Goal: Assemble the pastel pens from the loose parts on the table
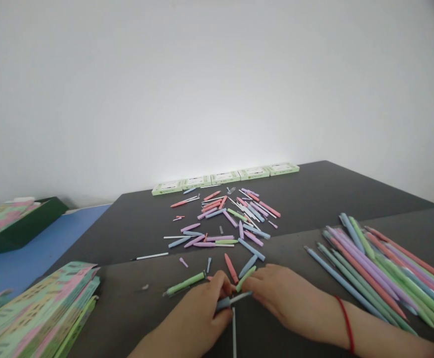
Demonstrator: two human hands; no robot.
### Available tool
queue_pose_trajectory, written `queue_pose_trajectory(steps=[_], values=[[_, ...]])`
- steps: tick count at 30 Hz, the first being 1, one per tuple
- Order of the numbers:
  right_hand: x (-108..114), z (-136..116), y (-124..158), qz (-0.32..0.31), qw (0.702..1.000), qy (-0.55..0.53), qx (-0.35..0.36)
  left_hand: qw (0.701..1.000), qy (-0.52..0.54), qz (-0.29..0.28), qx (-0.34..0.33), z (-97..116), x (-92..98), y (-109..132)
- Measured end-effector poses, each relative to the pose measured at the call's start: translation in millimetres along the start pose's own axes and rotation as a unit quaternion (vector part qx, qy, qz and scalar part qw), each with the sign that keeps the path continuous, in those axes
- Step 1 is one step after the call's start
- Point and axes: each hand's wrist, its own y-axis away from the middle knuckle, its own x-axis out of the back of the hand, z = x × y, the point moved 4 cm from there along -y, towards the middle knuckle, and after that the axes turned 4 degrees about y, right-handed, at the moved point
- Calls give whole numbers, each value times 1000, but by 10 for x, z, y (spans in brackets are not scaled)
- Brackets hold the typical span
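Observation:
My left hand (pixel 204 311) is closed round a short blue pen barrel (pixel 223 304), held low over the near table. A thin pale refill (pixel 240 298) points out of this barrel toward my right hand (pixel 282 296). The right fingers curl downward beside a green pen barrel (pixel 245 280); their tips are hidden, so I cannot tell what they grip. Below the hands lies a white refill (pixel 234 334). Just beyond them are a red barrel (pixel 230 268) and a blue barrel (pixel 248 266). A green pen (pixel 186 283) lies left of my left hand.
Scattered pen barrels, refills and small clips (pixel 220 219) cover the middle of the black table (pixel 306 194). Long pens (pixel 384 273) are heaped at right. Printed packets (pixel 41 308) stack at left, near a dark green box (pixel 23 228). Pale green boxes (pixel 225 177) line the back edge.

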Motion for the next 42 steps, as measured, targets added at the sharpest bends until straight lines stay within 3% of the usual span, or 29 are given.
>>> queue_pose_trajectory(steps=[3,8,13,19,24,29,32,34,36,39,42], values=[[6,72,-2,16,999,19,-25,999,-42,-15,-4,-14,125,14],[-18,139,-21,19,998,40,-41,978,-206,-23,8,-28,314,40],[-6,142,-19,24,997,53,-57,958,-285,1,28,13,359,100],[-16,167,-25,25,996,40,-70,957,-287,25,36,20,444,117],[-50,241,-14,45,995,-4,-89,966,-215,138,24,-151,635,-6],[-50,279,5,34,987,-94,-125,952,-245,184,2,-348,555,-180],[-72,275,5,32,975,-176,-134,948,-255,191,-25,-312,488,-190],[-104,284,-3,35,961,-244,-127,950,-258,168,-60,-207,436,-144],[-108,346,-8,52,952,-271,-133,960,-245,94,-96,-87,345,-81],[11,586,8,103,955,-208,-186,973,-210,-5,-95,8,212,4],[222,908,51,138,950,-112,-256,980,-187,-10,-72,-13,149,14]])
